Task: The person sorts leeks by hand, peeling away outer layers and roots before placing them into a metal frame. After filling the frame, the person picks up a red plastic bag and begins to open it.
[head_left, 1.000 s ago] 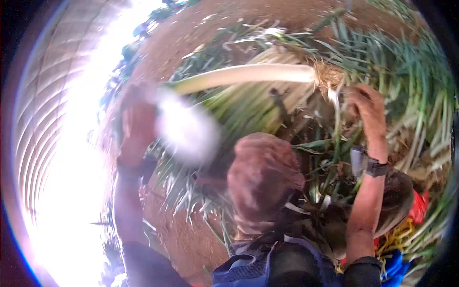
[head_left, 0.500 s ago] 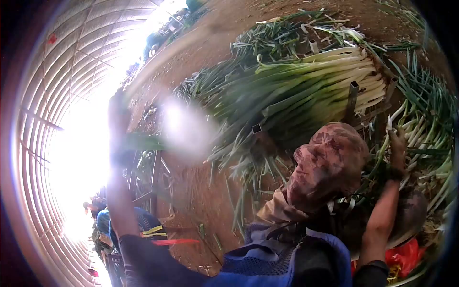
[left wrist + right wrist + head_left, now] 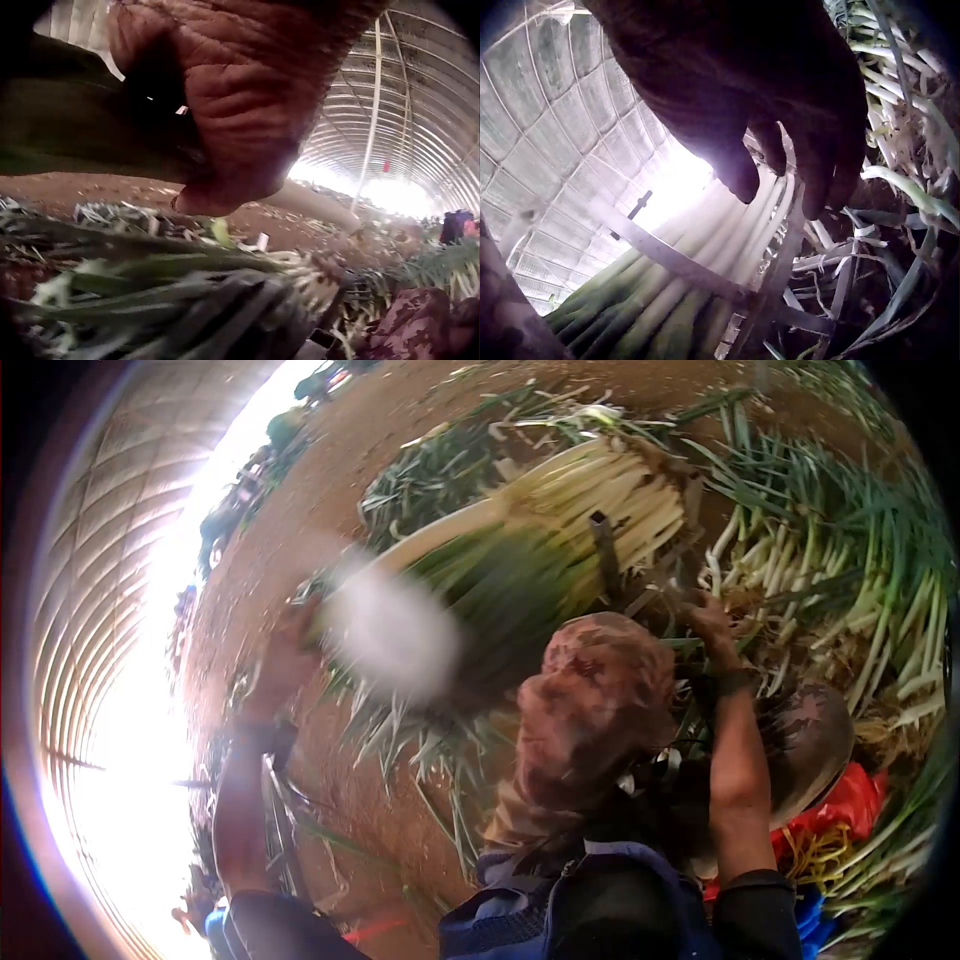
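In the head view my left hand point(image 3: 285, 650) grips the leafy end of a long leek point(image 3: 440, 532), whose pale stalk arcs along the far edge of a leek pile point(image 3: 540, 545). The left wrist view shows fingers and thumb of my left hand point(image 3: 232, 97) curled round the leek, its white end point(image 3: 311, 206) pointing away. My right hand point(image 3: 712, 628) is beside the pile's root end, near a metal post point(image 3: 605, 550). Up close, my right hand point(image 3: 772, 112) hangs with loosely bent fingers above the white stalks point(image 3: 731, 217), nothing visible in it.
Loose leeks point(image 3: 860, 560) lie at the right. Below them are a red bag point(image 3: 845, 805) and yellow strings point(image 3: 822, 852). A person in a patterned cap point(image 3: 600, 690) fills the lower middle. Brown soil point(image 3: 400, 840) shows around the pile. A whitish blur covers part of the head view.
The head view has swung, and the leek in my left hand has come down against the pile's far edge. My right hand has moved from the loose leeks to beside the pile's root end.
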Motion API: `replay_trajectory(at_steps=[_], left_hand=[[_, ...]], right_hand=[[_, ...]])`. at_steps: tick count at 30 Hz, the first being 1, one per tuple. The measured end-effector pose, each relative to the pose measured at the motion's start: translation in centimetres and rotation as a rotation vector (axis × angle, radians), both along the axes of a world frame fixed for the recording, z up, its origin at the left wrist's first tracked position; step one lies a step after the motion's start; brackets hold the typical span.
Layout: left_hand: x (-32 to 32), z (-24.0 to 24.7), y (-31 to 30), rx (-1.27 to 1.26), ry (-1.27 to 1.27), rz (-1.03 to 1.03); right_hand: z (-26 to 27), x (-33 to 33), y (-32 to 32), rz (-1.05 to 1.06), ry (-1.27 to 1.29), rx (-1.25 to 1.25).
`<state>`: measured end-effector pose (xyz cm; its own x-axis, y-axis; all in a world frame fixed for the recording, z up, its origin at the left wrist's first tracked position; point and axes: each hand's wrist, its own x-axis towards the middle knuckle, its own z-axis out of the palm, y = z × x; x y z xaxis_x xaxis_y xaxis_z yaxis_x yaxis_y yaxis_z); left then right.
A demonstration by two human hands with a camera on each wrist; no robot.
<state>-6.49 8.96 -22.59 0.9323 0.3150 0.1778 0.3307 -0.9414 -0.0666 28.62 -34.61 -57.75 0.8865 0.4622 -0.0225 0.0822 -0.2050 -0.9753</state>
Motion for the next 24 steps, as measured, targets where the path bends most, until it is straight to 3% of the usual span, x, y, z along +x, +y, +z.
replay_trajectory(at_steps=[1, 2, 4, 6, 8, 9, 11, 12, 13, 14, 16, 18, 19, 21, 22, 23, 24], left_hand=[[3.1, -0.8, -0.8, -0.113, 0.081, -0.030], [5.9, -2.0, -0.6, -0.117, 0.085, -0.060], [11.1, -5.4, 0.1, -0.211, 0.071, -0.373], [16.2, -7.1, -2.7, -0.174, 0.151, -0.355], [21.1, -8.1, -6.6, -0.081, 0.241, -0.303], [23.6, -8.7, -7.4, -0.075, 0.374, -0.219], [27.8, -11.3, -9.0, -0.113, 0.389, -0.238], [29.5, -13.2, -9.0, -0.146, 0.402, -0.241], [30.5, -21.3, -2.7, -0.467, 0.257, -0.258], [31.6, -21.9, -4.3, -0.478, 0.269, -0.265], [32.9, -20.5, -10.1, 0.233, 0.323, -0.342], [32.3, -20.4, -10.7, 0.171, 0.316, -0.358], [31.8, -20.4, -11.2, 0.117, 0.295, -0.374], [32.4, -20.7, -12.0, -0.008, 0.170, -0.549], [32.5, -20.8, -11.6, -0.082, 0.072, -0.680], [32.5, -20.4, -12.2, -0.120, 0.129, -0.602], [32.5, -19.7, -12.1, -0.143, 0.195, -0.516]], right_hand=[[1.4, -1.0, -0.2, 0.034, -0.176, -0.070], [1.2, -0.5, -0.6, 0.005, -0.172, -0.077], [-0.3, 0.8, -0.9, -0.084, 0.053, -0.082], [-1.1, 0.4, -1.3, -0.146, 0.092, -0.081], [-1.6, 0.4, -1.4, -0.191, 0.123, -0.381], [-2.4, 0.3, -1.8, -0.177, 0.093, -0.400], [-3.9, 0.0, -2.0, -0.166, 0.166, -0.433], [-4.6, 0.0, -1.9, -0.140, 0.233, -0.459], [-5.3, -0.1, -1.9, -0.151, 0.241, -0.468], [-6.1, -0.4, -1.8, -0.141, 0.204, -0.510], [-8.5, -0.4, -1.2, -0.125, 0.180, -0.562], [-10.6, -0.5, -0.8, -0.169, 0.218, -0.331], [-10.8, -0.6, 0.1, -0.149, 0.156, -0.464], [-13.2, -1.3, 1.6, -0.169, 0.217, -0.286], [-16.5, -2.4, 2.4, -0.260, -0.121, -0.380], [-10.6, -0.8, 3.4, -0.124, 0.178, -0.235], [-9.4, -0.2, 4.5, -0.129, 0.226, -0.256]])
